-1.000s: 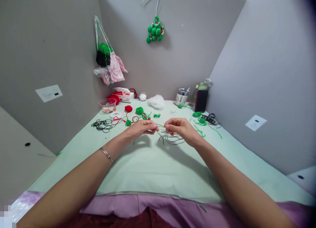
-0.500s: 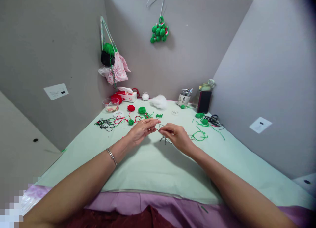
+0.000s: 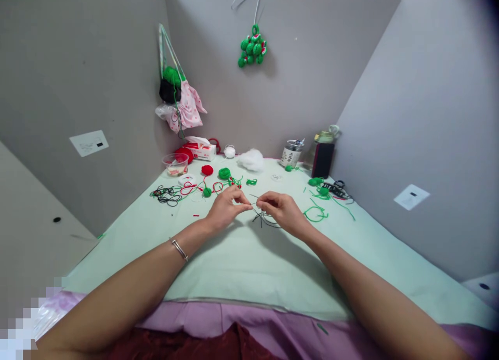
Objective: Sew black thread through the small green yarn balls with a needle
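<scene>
Over the middle of the table my left hand (image 3: 228, 209) is closed in a pinch on a strand of dark yarn (image 3: 254, 209). Facing it, fingers bent, my right hand (image 3: 283, 209) grips a thin needle-like tool (image 3: 252, 195), whose tip points left past the fingertips. Whether it is a needle or a fine crochet hook, I cannot tell. A small gap separates the two hands, with yarn spanning it. Below the right hand, loose dark yarn ends (image 3: 268, 222) hang or lie close to the table; the right fingers partly hide them.
Behind my hands lie a red yarn ball (image 3: 207, 170), green yarn ball (image 3: 224, 174), white stuffing (image 3: 251, 161) and tangled black cord (image 3: 166, 195). Green yarn pieces (image 3: 315, 213) lie right. A tissue box (image 3: 205, 152), plastic bowl (image 3: 176, 165), can (image 3: 290, 154) and phone (image 3: 323, 161) stand farther back.
My hands came together with the yarn between them, then parted slightly. The left fingers dropped into a lower pinch, and the tool's tip now shows to the left of my right hand.
</scene>
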`<state>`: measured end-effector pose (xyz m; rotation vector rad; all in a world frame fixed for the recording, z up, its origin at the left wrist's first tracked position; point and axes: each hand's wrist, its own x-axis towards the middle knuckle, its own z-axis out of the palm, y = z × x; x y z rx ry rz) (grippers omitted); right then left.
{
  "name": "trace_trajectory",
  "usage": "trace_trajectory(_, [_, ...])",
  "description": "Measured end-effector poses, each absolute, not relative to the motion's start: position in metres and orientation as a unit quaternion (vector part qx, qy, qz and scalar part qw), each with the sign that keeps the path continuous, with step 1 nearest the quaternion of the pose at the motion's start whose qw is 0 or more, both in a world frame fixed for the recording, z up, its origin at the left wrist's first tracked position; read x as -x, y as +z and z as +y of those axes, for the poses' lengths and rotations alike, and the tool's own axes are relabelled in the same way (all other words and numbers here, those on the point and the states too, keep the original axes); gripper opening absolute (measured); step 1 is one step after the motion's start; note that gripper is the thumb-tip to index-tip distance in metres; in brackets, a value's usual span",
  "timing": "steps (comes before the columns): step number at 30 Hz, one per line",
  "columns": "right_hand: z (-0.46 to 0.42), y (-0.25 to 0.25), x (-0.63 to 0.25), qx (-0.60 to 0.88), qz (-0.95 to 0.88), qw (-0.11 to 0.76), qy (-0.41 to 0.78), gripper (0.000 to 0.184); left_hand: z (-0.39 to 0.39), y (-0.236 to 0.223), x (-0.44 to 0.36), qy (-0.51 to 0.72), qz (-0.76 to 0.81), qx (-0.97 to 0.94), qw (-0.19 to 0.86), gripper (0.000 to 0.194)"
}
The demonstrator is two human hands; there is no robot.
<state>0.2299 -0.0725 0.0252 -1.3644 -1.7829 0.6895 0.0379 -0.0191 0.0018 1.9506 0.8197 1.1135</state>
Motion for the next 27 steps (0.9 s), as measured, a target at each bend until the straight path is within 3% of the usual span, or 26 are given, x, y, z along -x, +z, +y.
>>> trace_trajectory(7, [-0.067,0.021,-0.228,0.514,-0.678,0.387,0.354,0.027,-0.021,0.005,-0.043,0.444,0.262,-0.638,0.572,0.028])
trace_trajectory(14, [-0.063,0.029,-0.234,0.501,-0.637,0.456,0.368,0.03,-0.006,0.009,-0.033,0.491,0.302,-0.601,0.554,0.032])
trace_trajectory(20, [-0.061,0.029,-0.238,0.511,-0.604,0.493,0.361,0.031,-0.007,-0.004,-0.036,0.328,0.282,-0.648,0.627,0.032])
trace_trajectory(27, [-0.058,0.014,-0.24,0.555,-0.674,0.424,0.24,0.02,-0.015,0.005,-0.036,0.349,0.229,-0.543,0.729,0.03])
